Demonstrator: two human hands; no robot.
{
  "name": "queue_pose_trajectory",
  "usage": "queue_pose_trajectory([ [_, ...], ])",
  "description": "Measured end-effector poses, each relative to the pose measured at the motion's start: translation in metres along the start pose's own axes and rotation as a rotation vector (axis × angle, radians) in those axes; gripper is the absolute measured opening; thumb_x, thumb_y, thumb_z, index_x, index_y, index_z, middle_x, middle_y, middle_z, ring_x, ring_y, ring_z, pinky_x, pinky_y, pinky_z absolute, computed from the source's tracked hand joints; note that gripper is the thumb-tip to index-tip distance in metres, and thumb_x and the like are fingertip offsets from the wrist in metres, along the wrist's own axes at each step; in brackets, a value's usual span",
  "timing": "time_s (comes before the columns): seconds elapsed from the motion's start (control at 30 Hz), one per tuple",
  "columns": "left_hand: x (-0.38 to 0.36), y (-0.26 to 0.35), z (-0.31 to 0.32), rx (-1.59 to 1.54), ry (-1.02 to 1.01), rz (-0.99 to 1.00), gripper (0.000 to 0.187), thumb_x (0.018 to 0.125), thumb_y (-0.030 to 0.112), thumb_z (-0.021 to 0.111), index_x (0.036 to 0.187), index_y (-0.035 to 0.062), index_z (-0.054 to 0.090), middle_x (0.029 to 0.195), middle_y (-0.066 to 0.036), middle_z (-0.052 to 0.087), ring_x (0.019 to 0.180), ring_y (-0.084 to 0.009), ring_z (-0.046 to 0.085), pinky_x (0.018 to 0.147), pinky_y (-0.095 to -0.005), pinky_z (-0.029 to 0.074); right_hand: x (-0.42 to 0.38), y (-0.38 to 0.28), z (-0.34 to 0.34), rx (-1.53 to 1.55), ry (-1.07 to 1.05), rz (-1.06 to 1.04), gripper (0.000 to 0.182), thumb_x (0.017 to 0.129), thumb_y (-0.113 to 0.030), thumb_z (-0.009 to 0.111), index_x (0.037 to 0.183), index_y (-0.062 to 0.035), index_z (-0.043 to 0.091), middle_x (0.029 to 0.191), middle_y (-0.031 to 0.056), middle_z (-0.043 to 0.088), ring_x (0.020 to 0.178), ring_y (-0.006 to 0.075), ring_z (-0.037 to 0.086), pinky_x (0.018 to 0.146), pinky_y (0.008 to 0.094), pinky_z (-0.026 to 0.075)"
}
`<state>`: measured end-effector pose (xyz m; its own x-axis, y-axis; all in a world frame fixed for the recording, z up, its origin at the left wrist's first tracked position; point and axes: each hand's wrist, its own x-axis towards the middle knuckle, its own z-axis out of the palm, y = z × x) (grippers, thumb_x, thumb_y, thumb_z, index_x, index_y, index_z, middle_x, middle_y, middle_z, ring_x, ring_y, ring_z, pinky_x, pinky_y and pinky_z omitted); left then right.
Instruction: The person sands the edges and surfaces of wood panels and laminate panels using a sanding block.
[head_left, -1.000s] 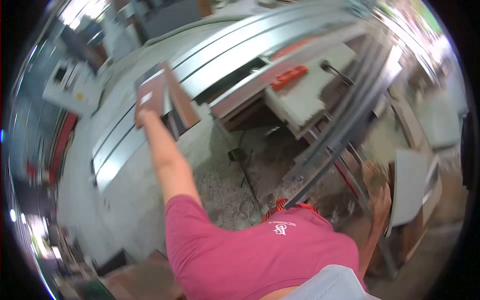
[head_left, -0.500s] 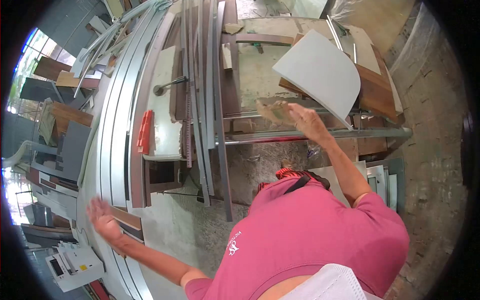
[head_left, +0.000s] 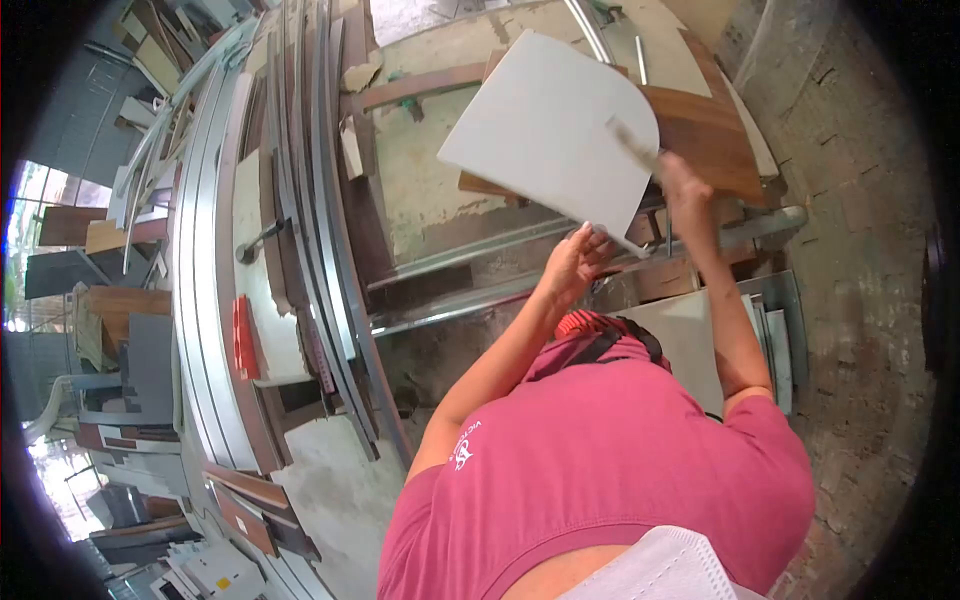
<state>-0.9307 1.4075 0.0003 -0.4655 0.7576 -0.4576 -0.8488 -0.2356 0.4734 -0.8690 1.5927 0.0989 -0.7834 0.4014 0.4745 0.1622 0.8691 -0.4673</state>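
Observation:
A white panel with one rounded corner [head_left: 550,130] lies over wooden boards on the bench. My left hand [head_left: 577,262] is at the panel's near lower edge, fingers bent around that edge. At the panel's right edge, my right hand [head_left: 688,190] is closed on a thin brownish piece [head_left: 632,143], blurred by motion, which reaches over the panel's surface. A brown wooden board [head_left: 705,140] sticks out to the right from under the panel.
Long metal strips [head_left: 330,190] run along the bench's left part. Nearby are a red ribbed piece [head_left: 243,338] and a dark-handled tool [head_left: 262,241]. Metal tubes [head_left: 480,308] cross the near side. Grey panels [head_left: 775,340] stand at the right, beside a brick floor [head_left: 850,330].
My left hand has come from the far left to the panel's near edge. My right hand has moved to the panel's right side with the brownish piece. The view has shifted.

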Motion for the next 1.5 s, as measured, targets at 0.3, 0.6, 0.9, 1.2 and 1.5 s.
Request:
queue_pose_trajectory([
  [0.3,0.009,0.005,0.022,0.009,-0.042,0.037,0.037,0.090,0.026,0.049,0.113,-0.0025,0.045,0.107,-0.017,0.054,0.094,-0.0266,0.058,0.082,-0.0462,0.050,0.019,0.027,0.049,-0.096,-0.231,-0.413,0.030,0.079,0.000,0.046,0.109,-0.0028,0.054,0.111,0.0148,0.057,0.105,0.0279,0.055,0.089,0.0354,0.045],
  [0.6,-0.057,0.032,-0.028,0.124,0.189,0.129,0.040,0.088,0.024,0.052,0.116,-0.0026,0.042,0.112,-0.014,0.051,0.100,-0.0253,0.055,0.084,-0.0448,0.050,0.075,-0.005,0.094,0.209,-0.275,-0.416,0.025,0.082,0.001,0.043,0.099,-0.0070,0.058,0.102,0.0113,0.060,0.099,0.0266,0.057,0.086,0.0347,0.045],
  [0.9,-0.064,0.033,-0.031,0.075,0.152,0.220,0.043,0.087,0.021,0.055,0.119,-0.0001,0.039,0.113,-0.011,0.050,0.100,-0.0216,0.054,0.080,-0.0406,0.053,0.118,-0.010,0.165,-0.010,-0.246,-0.489,0.028,0.082,0.000,0.045,0.107,-0.0053,0.056,0.112,0.0131,0.057,0.105,0.0258,0.055,0.089,0.0338,0.046],
  [1.2,-0.059,0.031,-0.032,0.287,0.297,0.217,0.050,0.087,0.036,0.054,0.121,0.0011,0.041,0.106,-0.010,0.054,0.090,-0.0179,0.057,0.074,-0.0342,0.051,0.110,-0.031,0.145,0.183,-0.268,-0.574,0.025,0.082,-0.002,0.044,0.102,-0.0071,0.059,0.105,0.0107,0.060,0.102,0.0250,0.056,0.090,0.0356,0.043],
  [1.5,-0.080,0.028,-0.035,0.690,0.386,0.507,0.038,0.095,0.025,0.036,0.121,-0.0017,0.045,0.109,-0.015,0.055,0.101,-0.0223,0.054,0.089,-0.0304,0.040,0.188,-0.040,0.243,0.256,-0.342,-0.481,0.024,0.083,-0.005,0.042,0.101,-0.0075,0.058,0.106,0.0121,0.059,0.097,0.0280,0.057,0.083,0.0376,0.046],
])
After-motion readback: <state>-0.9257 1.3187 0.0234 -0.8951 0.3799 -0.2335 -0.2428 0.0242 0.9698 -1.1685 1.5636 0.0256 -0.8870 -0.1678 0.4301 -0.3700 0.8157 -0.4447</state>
